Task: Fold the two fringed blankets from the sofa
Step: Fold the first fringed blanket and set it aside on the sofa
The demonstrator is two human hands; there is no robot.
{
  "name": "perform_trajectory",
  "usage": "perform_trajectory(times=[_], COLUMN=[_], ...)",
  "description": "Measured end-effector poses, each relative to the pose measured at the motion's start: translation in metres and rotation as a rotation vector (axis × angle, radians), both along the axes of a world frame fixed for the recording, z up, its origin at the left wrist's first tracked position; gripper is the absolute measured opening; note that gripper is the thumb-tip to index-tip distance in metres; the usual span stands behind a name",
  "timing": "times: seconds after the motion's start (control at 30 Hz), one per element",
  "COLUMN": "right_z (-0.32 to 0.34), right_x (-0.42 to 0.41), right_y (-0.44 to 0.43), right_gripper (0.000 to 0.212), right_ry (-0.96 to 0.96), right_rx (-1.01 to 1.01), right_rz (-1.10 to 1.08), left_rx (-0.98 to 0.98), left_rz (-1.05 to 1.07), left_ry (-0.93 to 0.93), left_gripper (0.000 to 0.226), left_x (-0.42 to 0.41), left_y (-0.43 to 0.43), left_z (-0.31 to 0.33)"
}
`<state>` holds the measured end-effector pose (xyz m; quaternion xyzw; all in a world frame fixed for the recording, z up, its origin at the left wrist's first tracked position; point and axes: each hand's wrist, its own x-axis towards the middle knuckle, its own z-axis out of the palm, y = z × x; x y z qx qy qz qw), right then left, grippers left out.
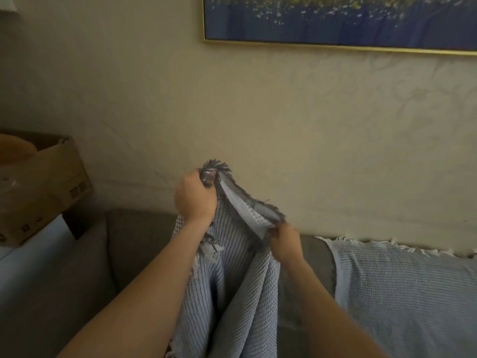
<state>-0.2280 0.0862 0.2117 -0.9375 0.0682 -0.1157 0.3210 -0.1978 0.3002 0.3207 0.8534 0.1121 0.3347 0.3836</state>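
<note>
Clutching a bunched, fringed corner of the grey-blue striped blanket [229, 301] in the left hand [196, 195], raised before the wall [206, 104]. Pinching the same fringed edge lower and to the right with the right hand [284, 241], blurred, so probably between thumb and fingers. Hanging from both grips in front of the grey sofa [124, 241]. Draped over the sofa back on the right: the paler second blanket [400, 293], fringe along its top. Left, a cardboard box [44, 182]; above, a gold-framed painting [335, 19].
</note>
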Motion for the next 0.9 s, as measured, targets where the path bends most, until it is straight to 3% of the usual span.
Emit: perform_trajectory(times=[0.07,0.23,0.33,0.43,0.53,0.6,0.63,0.7,0.9], right_z=[0.028,0.104,0.130,0.133,0.114,0.092,0.079,0.057,0.013], right_x=[0.005,0.001,-0.006,-0.006,-0.010,-0.012,-0.013,-0.017,-0.043], right_y=[-0.007,-0.006,0.005,0.006,0.002,0.004,0.004,0.007,0.011], right_gripper=[0.029,0.028,0.042,0.053,0.054,0.043,0.033,0.041,0.035], right_ry=[-0.095,-0.389,-0.536,-0.386,-0.166,-0.021,0.042,0.134,0.215], right_rx=[0.103,0.315,0.288,0.170,0.085,0.056,0.063,0.135,0.249], right_rz=[-0.092,-0.260,-0.164,0.121,0.177,0.209,0.219,0.209,0.274], left_rx=[0.024,0.023,-0.024,-0.030,-0.034,-0.037,-0.032,-0.010,0.005], left_rz=[-0.026,-0.029,0.018,0.071,0.079,0.076,0.069,0.057,-0.007], left_ry=[-0.008,-0.056,-0.103,-0.147,-0.195,-0.213,-0.220,-0.221,-0.193], left_gripper=[0.033,0.020,0.024,0.019,0.018,0.018,0.018,0.019,0.014], left_x=[-0.006,-0.020,-0.026,-0.031,-0.036,-0.039,-0.039,-0.039,-0.047], left_y=[0.003,0.000,-0.004,0.000,0.005,0.004,0.002,-0.001,-0.006], left_z=[-0.003,-0.002,0.010,0.019,0.022,0.023,0.023,0.022,0.010])
